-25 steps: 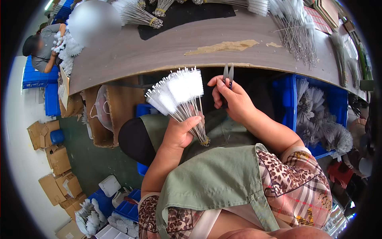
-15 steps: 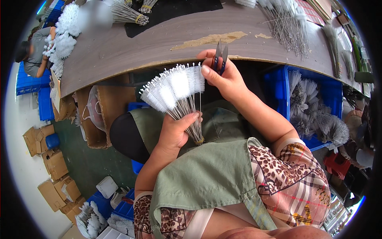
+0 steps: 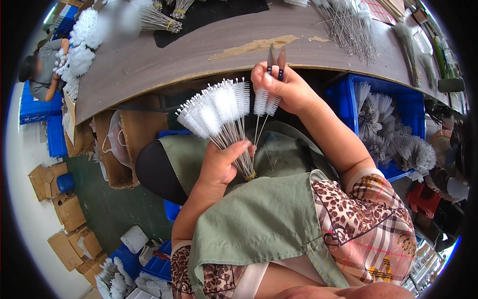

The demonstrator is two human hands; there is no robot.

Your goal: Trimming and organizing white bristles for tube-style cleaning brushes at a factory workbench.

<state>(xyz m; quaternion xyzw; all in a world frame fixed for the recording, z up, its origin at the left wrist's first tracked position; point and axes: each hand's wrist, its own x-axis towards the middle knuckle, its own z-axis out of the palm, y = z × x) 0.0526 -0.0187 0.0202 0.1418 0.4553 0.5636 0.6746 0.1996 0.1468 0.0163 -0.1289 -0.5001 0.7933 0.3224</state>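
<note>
My left hand (image 3: 220, 162) is closed around the wire stems of a bundle of tube brushes (image 3: 214, 109). Their white bristle heads fan out upward, and a yellowish band (image 3: 250, 176) ties the looped lower ends. In my closed right hand (image 3: 294, 92) is a pair of small snips (image 3: 271, 57) with dark blue handles, blades pointing up and apart. Two brushes (image 3: 264, 103) stand off to the right of the fan with their heads at my right fingers, which hide their tips. Their stems run down to my left hand.
Ahead stretches a wooden worktable (image 3: 199, 52) with loose wire brushes (image 3: 348, 32) and a tied bundle (image 3: 159, 21) on a black mat. A blue crate (image 3: 343, 102) of brushes stands at right, a cardboard box (image 3: 144, 144) at left. Far left, another person (image 3: 45, 70) handles white brushes.
My right hand has moved slightly right, and two brushes now lean away from the fan beneath its fingers. The left hand keeps its hold on the bundle.
</note>
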